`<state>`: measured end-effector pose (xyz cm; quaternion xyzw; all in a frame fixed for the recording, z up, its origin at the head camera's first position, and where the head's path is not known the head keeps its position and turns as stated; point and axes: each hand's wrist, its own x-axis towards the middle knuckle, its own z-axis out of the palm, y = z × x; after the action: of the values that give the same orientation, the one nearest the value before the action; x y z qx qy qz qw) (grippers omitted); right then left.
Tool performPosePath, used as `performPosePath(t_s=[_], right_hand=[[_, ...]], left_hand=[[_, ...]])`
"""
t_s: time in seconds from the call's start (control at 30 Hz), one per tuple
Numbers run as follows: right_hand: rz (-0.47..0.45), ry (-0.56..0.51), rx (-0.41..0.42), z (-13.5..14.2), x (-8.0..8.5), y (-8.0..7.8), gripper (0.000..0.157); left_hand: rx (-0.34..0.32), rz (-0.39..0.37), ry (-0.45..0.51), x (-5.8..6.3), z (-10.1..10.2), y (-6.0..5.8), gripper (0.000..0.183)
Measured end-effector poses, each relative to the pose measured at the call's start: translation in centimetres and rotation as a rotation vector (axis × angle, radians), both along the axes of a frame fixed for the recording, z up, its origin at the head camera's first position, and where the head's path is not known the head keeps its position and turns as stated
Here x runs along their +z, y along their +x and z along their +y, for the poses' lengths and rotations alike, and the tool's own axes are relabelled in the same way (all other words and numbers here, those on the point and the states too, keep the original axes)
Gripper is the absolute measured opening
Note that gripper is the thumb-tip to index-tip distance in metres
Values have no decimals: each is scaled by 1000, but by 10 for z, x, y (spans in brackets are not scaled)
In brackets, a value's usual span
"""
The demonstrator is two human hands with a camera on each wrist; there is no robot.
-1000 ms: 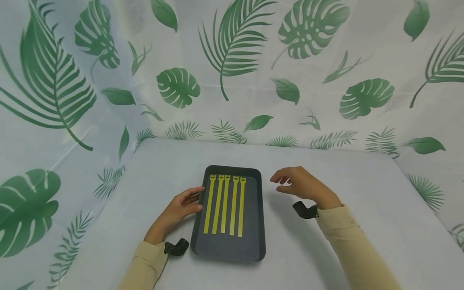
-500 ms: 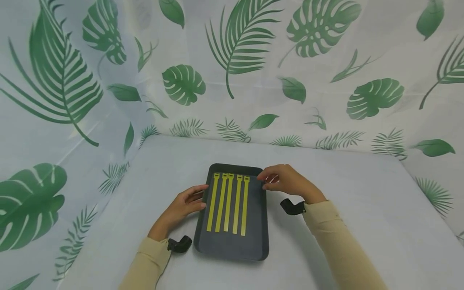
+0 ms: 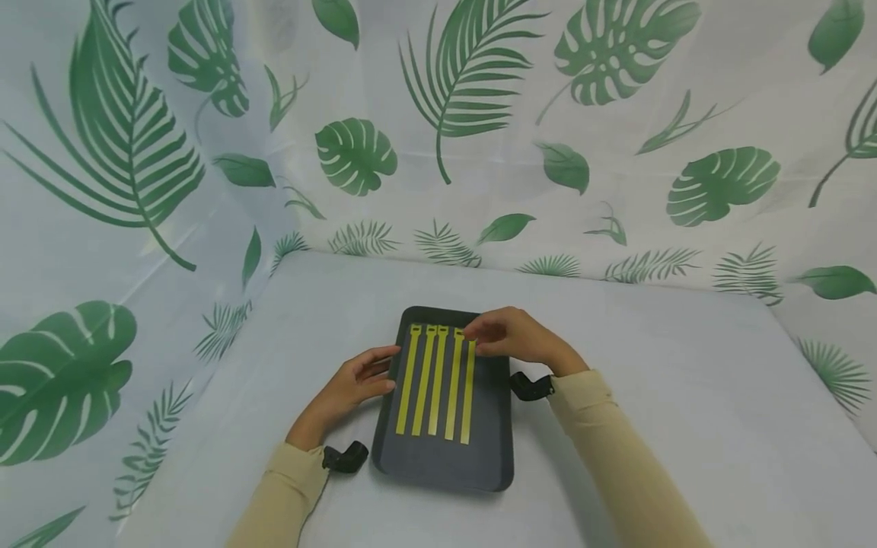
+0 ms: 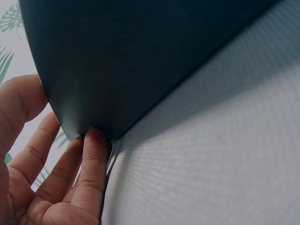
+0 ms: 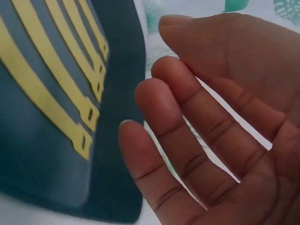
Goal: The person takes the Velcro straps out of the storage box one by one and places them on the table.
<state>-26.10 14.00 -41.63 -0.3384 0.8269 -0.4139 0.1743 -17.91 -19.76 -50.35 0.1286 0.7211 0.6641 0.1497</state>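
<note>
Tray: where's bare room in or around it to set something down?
Inside the tray, bare floor lies between the yellow strips and the near edge. Bare table lies right of the right sleeve. It's crowded at the strips' far ends, by the right hand, and the left edge, by the left hand.

Before me lies a dark grey, round-cornered rectangular tray [image 3: 438, 466] with low raised walls, its long sides running away from me. Inside it I see five flat, narrow yellow straps [image 3: 438, 380], side by side lengthwise, slotted heads toward the tray's far end, tails short of its near wall.
</note>
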Motion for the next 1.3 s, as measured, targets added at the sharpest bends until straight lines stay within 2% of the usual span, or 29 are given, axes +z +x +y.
performPosePath(t_s=[0.2, 0.73, 0.8, 0.97, 1.3], right_hand=[[-67, -62, 54, -13, -8, -8, 33], [-54, -66, 229, -54, -24, -31, 28], [-78, -69, 253, -59, -26, -33, 28], [-131, -40, 298, -72, -30, -38, 28], [-84, 39, 324, -91, -34, -45, 21]], left_hand=[[-11, 13, 23, -2, -1, -2, 65], [-27, 32, 94, -4, -2, -4, 68], [-30, 31, 97, -4, -3, -4, 68], [-37, 27, 108, -4, -5, -5, 68], [-48, 32, 128, -6, -5, -7, 67]])
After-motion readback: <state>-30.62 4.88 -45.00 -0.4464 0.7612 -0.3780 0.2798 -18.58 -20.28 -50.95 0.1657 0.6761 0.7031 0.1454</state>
